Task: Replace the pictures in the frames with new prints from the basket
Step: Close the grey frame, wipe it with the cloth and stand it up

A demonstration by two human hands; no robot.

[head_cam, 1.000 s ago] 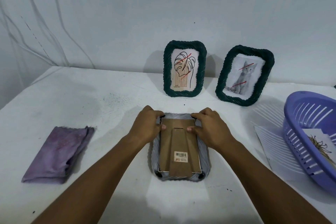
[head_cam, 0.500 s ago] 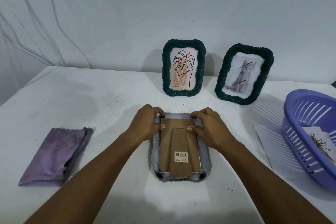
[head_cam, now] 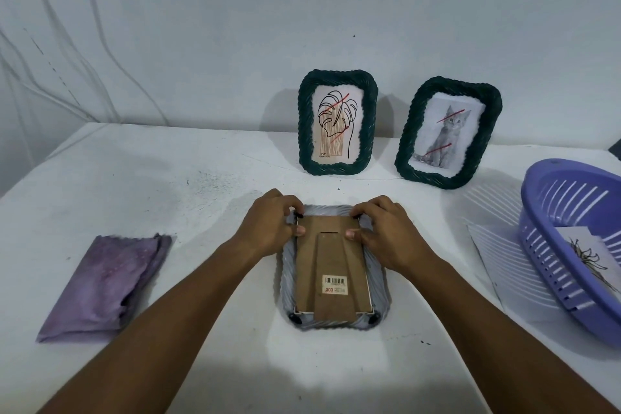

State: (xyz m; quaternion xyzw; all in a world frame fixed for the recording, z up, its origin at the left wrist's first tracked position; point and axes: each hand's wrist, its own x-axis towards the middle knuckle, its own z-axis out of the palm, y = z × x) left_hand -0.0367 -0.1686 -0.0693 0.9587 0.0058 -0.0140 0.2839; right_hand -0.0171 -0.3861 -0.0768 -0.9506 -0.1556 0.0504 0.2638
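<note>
**Grey frame face-down, both hands at its top corners**

Grey rope-edged picture frame lies face-down at table centre, brown cardboard backing up, barcode sticker showing. Left hand and right hand: fingers curled over the frame's top corners, thumbs pressing the backing. 2 dark green frames stand at the wall behind. Purple slotted plastic basket with prints sits right; folded purple cloth left.
</note>
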